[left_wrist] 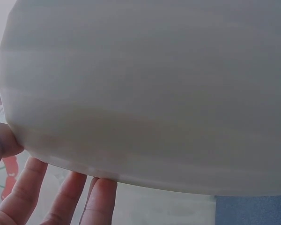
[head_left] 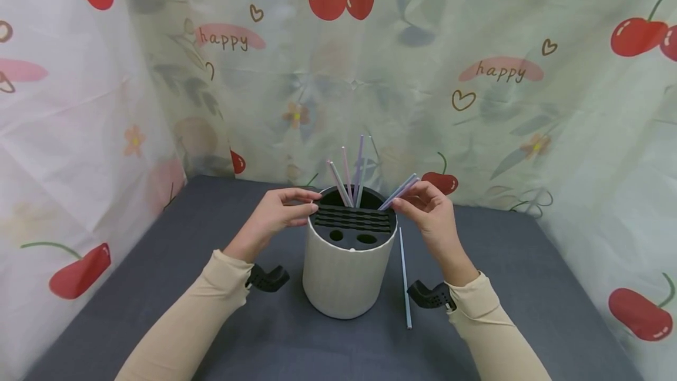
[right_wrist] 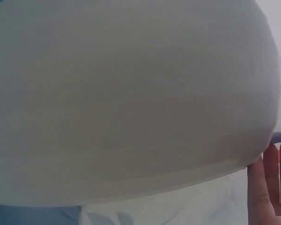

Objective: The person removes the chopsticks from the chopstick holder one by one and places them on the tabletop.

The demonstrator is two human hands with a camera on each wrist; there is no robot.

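Head view: violet-blue straws (head_left: 398, 193) are pinched by fingers of the right hand (head_left: 431, 210), slanting down-left at the pen holder (head_left: 346, 281)'s right rim; its left rim is touched by the left hand (head_left: 275, 216), fingers apart.

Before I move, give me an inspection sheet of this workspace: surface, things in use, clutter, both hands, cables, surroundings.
Surface: dark blue-grey tabletop.
Job's things: upright, round off-white holder with a black slotted insert; thin pastel sticks stand in its rear opening.
Clutter: one loose, thin light-blue stick lies on the tabletop, right of the holder.
Left hand: touches the holder near its rim.
Right hand: pinches thin blue and purple sticks, slanted, lower ends at the rear opening.
Cables: nothing seen.
Surroundings: pale hanging sheets printed with red cherries and "happy".
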